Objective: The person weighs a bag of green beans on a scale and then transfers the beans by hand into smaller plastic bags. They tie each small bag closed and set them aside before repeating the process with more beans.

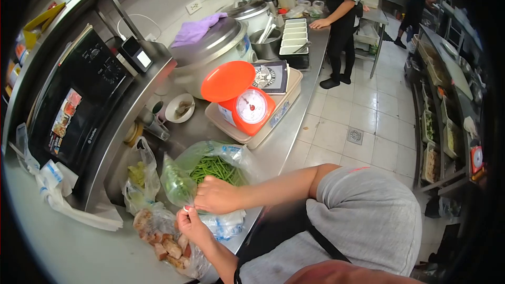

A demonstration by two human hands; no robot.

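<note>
A small clear plastic bag of green vegetables stands out from my hands, its gathered neck between them. My right hand is closed on the neck of this bag. Just below, my left hand pinches the twisted end, with something white at the fingertips. Behind my right hand lies a larger open plastic bag of cut green beans. Near my left hand, a clear bag of meat chunks rests on the counter. Another bag with pale green pieces sits farther left.
An orange dial scale stands on a lidded plastic container. A white bowl, a large pot and a black microwave oven line the wall side. One co-worker stands at the counter's far end; another person is farther back.
</note>
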